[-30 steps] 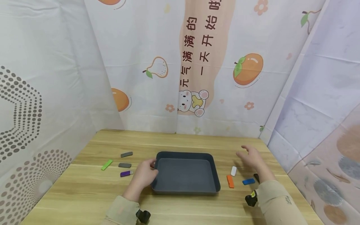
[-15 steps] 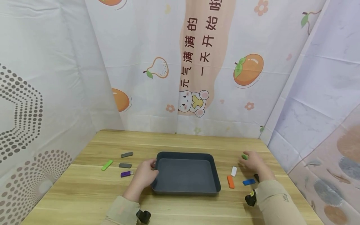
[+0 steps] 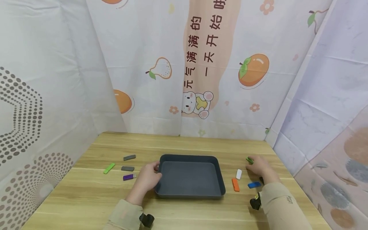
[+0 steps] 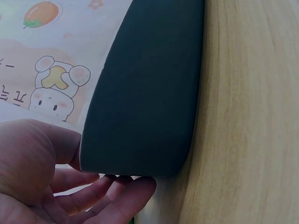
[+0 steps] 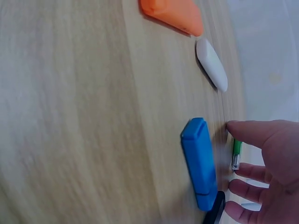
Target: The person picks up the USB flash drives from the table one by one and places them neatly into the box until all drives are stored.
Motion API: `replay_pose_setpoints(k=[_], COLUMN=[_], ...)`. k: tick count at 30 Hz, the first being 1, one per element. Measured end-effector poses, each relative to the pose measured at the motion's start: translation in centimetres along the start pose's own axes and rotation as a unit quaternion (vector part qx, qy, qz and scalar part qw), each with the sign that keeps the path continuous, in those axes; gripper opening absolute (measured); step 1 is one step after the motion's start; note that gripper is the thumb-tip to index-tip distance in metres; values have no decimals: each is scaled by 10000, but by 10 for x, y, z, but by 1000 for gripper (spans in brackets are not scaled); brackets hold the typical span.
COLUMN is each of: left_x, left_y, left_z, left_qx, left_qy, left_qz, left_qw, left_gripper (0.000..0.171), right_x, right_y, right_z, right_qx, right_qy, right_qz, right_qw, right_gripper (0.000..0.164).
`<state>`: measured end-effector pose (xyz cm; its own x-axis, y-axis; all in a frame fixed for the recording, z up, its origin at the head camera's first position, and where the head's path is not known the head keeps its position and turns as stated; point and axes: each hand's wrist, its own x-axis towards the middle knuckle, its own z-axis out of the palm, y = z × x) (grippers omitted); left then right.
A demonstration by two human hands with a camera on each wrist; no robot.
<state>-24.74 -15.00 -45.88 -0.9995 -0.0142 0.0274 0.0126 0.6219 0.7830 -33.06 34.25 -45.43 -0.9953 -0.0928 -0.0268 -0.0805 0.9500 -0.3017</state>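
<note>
A dark grey rectangular tray (image 3: 189,179) sits in the middle of the wooden table. My left hand (image 3: 149,177) grips its left side; in the left wrist view the thumb lies over the rim and the fingers (image 4: 121,200) are outside the wall. At the right, my right hand (image 3: 258,167) is low by a green USB stick (image 3: 249,160). In the right wrist view that stick (image 5: 237,151) shows its metal plug in the gap between spread thumb and fingers. Nearby lie a white stick (image 3: 239,174), an orange one (image 3: 235,185), a blue one (image 3: 254,185) and a black one (image 5: 215,210).
Left of the tray lie two grey sticks, one (image 3: 129,157) above the other (image 3: 127,168), a bright green one (image 3: 109,168) and a purple USB stick (image 3: 129,177). Patterned curtains (image 3: 161,105) enclose the table (image 3: 184,212) at the back and sides.
My right hand has come down and slightly nearer to me, its fingers less spread. The green USB stick, out of sight at first, now shows beside them. The left hand and tray stay put.
</note>
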Motion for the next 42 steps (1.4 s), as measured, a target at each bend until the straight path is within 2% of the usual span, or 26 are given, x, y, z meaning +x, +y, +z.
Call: replay_pose_setpoints(k=[16,28,42], left_x=[0,0,0], left_y=[-1,-1,2], left_z=[-3,-2,-1], left_qx=[-107,-74,23], left_qy=[-6,55,88], left_qz=[-46,5,79], left_qw=[9999,10000,9999], left_gripper=[51,50,49], right_x=[2,0,1], right_y=[-12,-11,-8], right_z=[-5,-3,-2], right_qx=[206,248,241], right_qy=[-151,-100,-134], right_qz=[265,383,489], right_qw=[9993,9989,9984], right_gripper=[35,42,34])
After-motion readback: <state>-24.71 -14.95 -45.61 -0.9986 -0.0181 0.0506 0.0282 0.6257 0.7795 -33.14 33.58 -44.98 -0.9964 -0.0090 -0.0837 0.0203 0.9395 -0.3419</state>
